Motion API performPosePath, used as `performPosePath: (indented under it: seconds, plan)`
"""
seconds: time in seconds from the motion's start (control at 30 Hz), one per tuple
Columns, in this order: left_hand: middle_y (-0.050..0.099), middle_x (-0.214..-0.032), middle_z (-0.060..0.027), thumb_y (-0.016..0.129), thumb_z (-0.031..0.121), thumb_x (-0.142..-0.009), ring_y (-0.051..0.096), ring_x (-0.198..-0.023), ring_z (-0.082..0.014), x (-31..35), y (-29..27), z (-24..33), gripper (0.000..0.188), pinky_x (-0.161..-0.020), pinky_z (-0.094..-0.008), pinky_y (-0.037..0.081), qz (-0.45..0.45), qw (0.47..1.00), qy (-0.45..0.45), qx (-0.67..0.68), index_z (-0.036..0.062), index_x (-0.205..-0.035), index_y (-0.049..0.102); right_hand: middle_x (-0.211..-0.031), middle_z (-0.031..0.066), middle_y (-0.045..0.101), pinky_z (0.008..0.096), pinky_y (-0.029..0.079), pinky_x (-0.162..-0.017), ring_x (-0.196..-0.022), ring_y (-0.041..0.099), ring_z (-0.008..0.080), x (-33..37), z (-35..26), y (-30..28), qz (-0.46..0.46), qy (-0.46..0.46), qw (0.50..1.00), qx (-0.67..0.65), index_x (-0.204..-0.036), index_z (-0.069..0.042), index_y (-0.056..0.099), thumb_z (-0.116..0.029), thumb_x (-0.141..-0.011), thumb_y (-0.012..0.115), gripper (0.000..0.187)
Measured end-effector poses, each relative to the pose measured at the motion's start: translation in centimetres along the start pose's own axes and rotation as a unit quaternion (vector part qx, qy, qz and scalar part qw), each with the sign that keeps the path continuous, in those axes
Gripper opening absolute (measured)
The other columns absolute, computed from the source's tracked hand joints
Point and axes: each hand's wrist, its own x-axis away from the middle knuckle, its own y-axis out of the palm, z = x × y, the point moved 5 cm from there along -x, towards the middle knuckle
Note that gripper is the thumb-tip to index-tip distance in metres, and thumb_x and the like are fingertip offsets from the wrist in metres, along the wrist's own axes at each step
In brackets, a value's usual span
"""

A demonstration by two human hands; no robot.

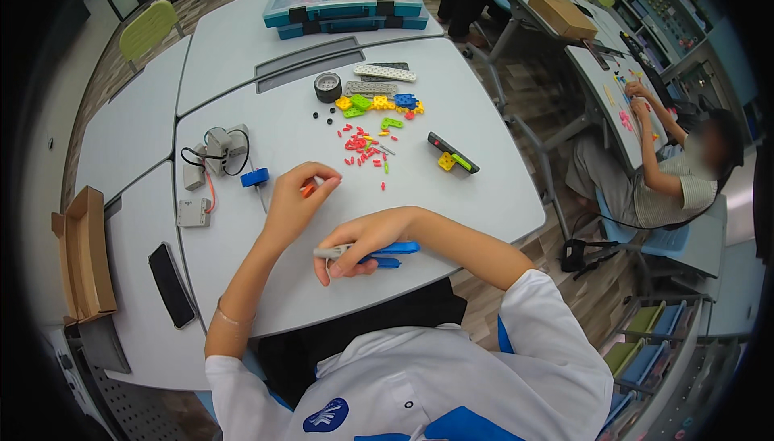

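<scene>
We are seeing a smooth, matt grey surface [451, 191] carrying glossy plastic pegs [364, 151] in red and yellow, a shiny black phone [172, 284], a matt brown cardboard box [85, 251], and a blue-and-grey plastic piece [371, 253] looking smooth under our right hand [359, 239].

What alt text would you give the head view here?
A person seated at a grey table pinches a small orange piece in the left hand and holds a blue and grey part under the right hand. Small red pegs and colourful building pieces lie beyond.
</scene>
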Motion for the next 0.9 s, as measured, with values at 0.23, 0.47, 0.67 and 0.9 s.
performPosePath:
  seconds: [0.23,0.47,0.67,0.9]
  plan:
    - [0.071,-0.091,-0.0092,0.073,0.006,-0.083,0.065,-0.074,-0.0218,-5.3,5.1,-0.3,0.015,-0.064,-0.0319,0.050,0.033,0.988,0.093,-0.116,0.0031,-0.098,0.070,-0.067,-0.0028,0.047,0.0231,0.033,-0.048,-0.053,0.043,0.0042,-0.8,1.9,-0.1,-0.042,0.021,0.999,0.002,-0.108,-0.002,0.063,-0.028,-0.096,0.063,0.028]
    - [0.065,-0.095,-0.0087,0.070,0.004,-0.085,0.053,-0.065,-0.0179,-5.5,4.1,0.6,0.017,-0.061,-0.0310,0.045,0.066,0.981,0.122,-0.137,0.0044,-0.102,0.072,-0.067,-0.0033,0.047,0.0227,0.031,-0.047,-0.053,0.042,0.0042,-0.9,2.3,-0.4,-0.037,0.026,0.999,0.000,-0.108,-0.004,0.064,-0.030,-0.097,0.063,0.028]
    - [0.061,-0.101,-0.0102,0.063,0.003,-0.089,0.065,-0.075,-0.0262,-6.0,4.4,-0.4,0.020,-0.067,-0.0383,0.052,0.046,0.978,0.130,-0.154,0.0089,-0.106,0.073,-0.067,-0.0037,0.045,0.0224,0.030,-0.047,-0.052,0.040,0.0042,-1.2,2.8,-0.7,-0.019,0.043,0.999,-0.018,-0.108,-0.006,0.065,-0.031,-0.097,0.063,0.028]
    - [0.059,-0.103,-0.0097,0.061,0.003,-0.091,0.066,-0.075,-0.0282,-5.7,4.6,-0.4,0.020,-0.066,-0.0391,0.052,0.043,0.969,0.135,-0.202,0.0095,-0.107,0.071,-0.065,-0.0032,0.046,0.0228,0.030,-0.044,-0.049,0.042,0.0044,-1.4,3.1,-1.0,0.003,0.052,0.998,-0.042,-0.105,-0.005,0.065,-0.028,-0.096,0.062,0.025]
